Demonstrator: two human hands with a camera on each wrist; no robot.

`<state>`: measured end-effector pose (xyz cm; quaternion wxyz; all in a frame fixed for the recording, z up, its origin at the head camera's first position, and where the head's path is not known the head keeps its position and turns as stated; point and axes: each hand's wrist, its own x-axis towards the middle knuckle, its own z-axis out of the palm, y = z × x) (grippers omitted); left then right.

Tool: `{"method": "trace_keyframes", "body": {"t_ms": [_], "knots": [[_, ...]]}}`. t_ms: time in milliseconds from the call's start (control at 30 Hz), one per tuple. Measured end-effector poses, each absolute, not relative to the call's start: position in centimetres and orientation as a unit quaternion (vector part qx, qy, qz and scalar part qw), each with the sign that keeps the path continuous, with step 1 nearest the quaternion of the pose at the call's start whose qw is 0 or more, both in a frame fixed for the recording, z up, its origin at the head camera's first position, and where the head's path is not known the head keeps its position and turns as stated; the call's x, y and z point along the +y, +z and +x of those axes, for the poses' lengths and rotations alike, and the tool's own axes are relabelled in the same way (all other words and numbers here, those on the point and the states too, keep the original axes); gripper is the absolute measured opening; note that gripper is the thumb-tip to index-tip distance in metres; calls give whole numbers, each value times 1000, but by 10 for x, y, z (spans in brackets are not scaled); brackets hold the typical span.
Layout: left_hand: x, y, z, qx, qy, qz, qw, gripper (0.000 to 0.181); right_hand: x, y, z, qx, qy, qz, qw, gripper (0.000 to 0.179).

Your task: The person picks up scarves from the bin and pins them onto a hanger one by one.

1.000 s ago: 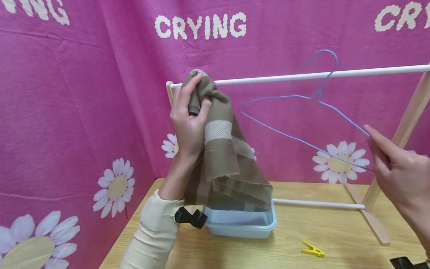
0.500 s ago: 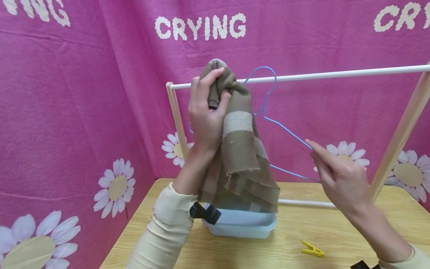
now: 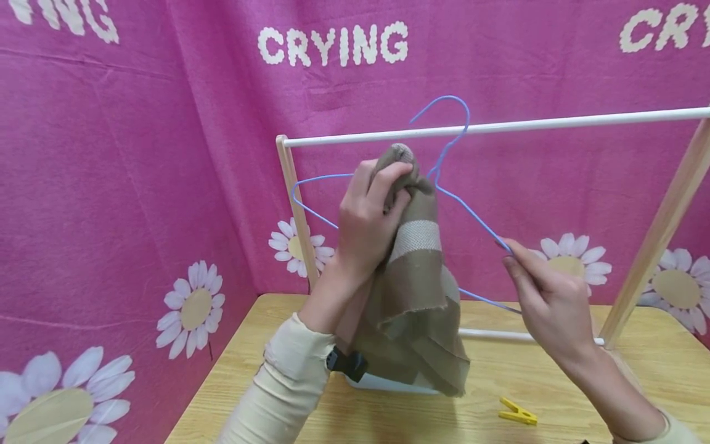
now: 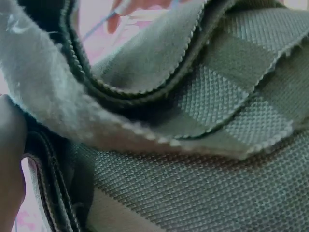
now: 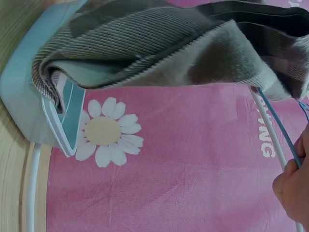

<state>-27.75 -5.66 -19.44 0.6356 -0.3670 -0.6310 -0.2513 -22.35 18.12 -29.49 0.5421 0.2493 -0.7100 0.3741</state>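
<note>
Since half a second ago, the left hand (image 3: 368, 216) has brought the plaid cloth (image 3: 416, 290) lower and rightward, and the cloth now covers most of the blue tub (image 3: 391, 384); the hanger's left end has come out from behind it.

Taking the head view as a clock centred on the cloth, the tub's visible strip shows between 6 and 7, on the desk (image 3: 571, 394). One frayed edge of the cloth runs across its front fold, and the lowest corner hangs at 5. The free stretch of the rail (image 3: 554, 124) runs from the hanger's hook at 12 to the right post (image 3: 660, 234) between 2 and 3. A pink gap separates the cloth's right edge from the right hand (image 3: 554, 302) at 3. The yellow peg (image 3: 518, 412) lies between 4 and 5.

At 11, the left hand's curled fingers and thumb pinch the cloth's bunched top. The right hand grips the blue hanger (image 3: 471, 211) by its right end, thumb against forefinger. The hanger's left end points to 10, across the left post (image 3: 289, 166). The cloth passes in front of the hanger; whether they touch, I cannot tell.
</note>
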Motion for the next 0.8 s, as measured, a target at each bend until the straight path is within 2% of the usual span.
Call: {"method": "trace_keyframes", "body": {"t_ms": [233, 367, 433, 467, 533, 667, 733, 800], "knots": [[-57, -213, -280, -656, -171, -375, 632, 17, 177, -299, -223, -696, 396, 236, 551, 29], [-58, -220, -281, -688, -164, -362, 607, 19, 175, -302, -224, -685, 410, 248, 549, 26], [-59, -222, -281, -719, -164, -348, 579, 21, 173, -302, -224, -681, 408, 253, 553, 20], [-60, -224, -281, -741, -164, -338, 557, 22, 172, -303, -223, -678, 404, 257, 557, 17], [-61, -225, -281, -796, -167, -310, 493, 25, 169, -302, -222, -675, 393, 270, 563, 26], [-63, -225, -283, -919, -151, -223, 289, 30, 163, -303, -220, -674, 369, 296, 568, 47], [-65, -227, -286, -955, -135, -183, 190, 37, 162, -306, -221, -679, 371, 304, 556, 41], [-68, -233, -290, -974, -107, -157, 125, 45, 162, -311, -222, -690, 376, 304, 539, 28]]}}
